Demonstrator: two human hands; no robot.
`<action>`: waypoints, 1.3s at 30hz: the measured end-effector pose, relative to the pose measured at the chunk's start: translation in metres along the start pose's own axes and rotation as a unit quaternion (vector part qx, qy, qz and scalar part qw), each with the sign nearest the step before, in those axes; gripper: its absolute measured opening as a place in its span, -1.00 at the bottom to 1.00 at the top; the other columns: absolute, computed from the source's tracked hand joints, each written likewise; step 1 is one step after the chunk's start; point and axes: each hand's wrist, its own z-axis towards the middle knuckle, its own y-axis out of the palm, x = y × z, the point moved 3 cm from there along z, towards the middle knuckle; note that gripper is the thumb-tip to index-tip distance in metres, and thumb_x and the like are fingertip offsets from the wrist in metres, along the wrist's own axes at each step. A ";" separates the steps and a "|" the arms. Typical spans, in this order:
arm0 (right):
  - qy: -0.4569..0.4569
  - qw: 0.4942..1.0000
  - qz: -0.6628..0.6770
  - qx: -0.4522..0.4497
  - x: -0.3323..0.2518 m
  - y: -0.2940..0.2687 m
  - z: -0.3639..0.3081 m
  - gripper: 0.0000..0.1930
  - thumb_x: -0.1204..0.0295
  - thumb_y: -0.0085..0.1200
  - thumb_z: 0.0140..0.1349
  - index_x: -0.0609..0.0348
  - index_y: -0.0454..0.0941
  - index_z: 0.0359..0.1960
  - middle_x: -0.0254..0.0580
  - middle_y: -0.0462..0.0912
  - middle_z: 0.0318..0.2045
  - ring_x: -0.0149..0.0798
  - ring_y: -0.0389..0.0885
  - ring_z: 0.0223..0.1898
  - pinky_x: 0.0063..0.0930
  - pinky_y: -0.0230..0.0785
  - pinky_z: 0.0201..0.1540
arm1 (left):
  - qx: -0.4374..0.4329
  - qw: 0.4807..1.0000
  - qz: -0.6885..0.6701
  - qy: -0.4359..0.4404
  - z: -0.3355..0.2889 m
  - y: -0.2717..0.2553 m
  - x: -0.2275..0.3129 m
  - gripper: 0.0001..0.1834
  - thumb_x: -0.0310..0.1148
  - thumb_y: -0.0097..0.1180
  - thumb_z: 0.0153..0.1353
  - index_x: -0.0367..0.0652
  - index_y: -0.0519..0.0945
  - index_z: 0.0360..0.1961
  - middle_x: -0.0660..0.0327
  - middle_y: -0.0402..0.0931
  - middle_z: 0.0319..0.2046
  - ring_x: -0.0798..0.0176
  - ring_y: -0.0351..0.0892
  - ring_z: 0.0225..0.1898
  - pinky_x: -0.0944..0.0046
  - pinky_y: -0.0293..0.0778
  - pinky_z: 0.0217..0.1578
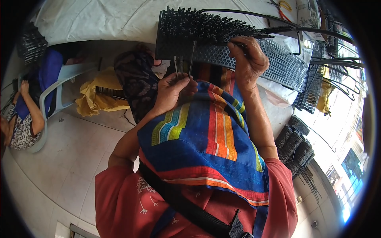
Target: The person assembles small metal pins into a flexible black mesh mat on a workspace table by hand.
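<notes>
A long black perforated panel [278,63] rests across my lap, its left half filled with upright black pins [198,25]. My right hand [248,61] pinches a thin black pin at the panel's top face, near the edge of the filled area. My left hand [172,89] sits below the panel's near edge and holds a small bunch of loose thin pins [180,65] that stick upward. A striped blue, orange and yellow cloth [206,135] covers my lap beneath both hands.
A person sits on a pale plastic chair [59,85] at the left. Yellow cloth [95,97] lies on the tiled floor [71,158]. Stacks of filled black panels [295,146] and more perforated panels [313,85] stand at the right. White sheeting [99,18] spreads behind.
</notes>
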 end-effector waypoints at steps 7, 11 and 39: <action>-0.051 0.994 -0.083 -0.041 -0.003 0.007 -0.001 -0.81 0.66 0.34 -0.05 0.25 0.66 -0.36 -0.23 0.62 -0.47 -0.42 0.57 -0.46 -0.60 0.40 -0.38 | 0.015 1.000 0.003 0.007 0.000 0.001 0.000 -0.89 -0.48 0.08 0.33 -0.24 0.56 -0.17 0.05 0.65 -0.30 0.18 0.69 -0.31 0.22 0.66 -0.28; -0.062 0.992 -0.110 -0.021 -0.007 0.008 0.000 -0.81 0.65 0.33 -0.04 0.23 0.66 -0.34 -0.23 0.59 -0.49 -0.39 0.56 -0.50 -0.56 0.40 -0.43 | 0.014 1.000 0.011 0.020 0.001 0.002 0.002 -0.89 -0.47 0.08 0.33 -0.25 0.57 -0.17 0.06 0.65 -0.31 0.20 0.69 -0.31 0.24 0.65 -0.28; 0.399 0.882 0.177 -0.175 0.005 0.036 -0.042 -0.96 0.59 0.19 0.16 0.31 0.61 -0.38 -0.39 0.54 -0.65 -0.57 0.47 -0.65 -0.66 0.27 -0.62 | -0.032 0.994 0.100 -0.027 -0.005 0.018 0.011 -0.76 -0.33 0.07 0.36 -0.30 0.62 -0.14 0.14 0.66 -0.34 0.32 0.67 -0.32 0.36 0.57 -0.28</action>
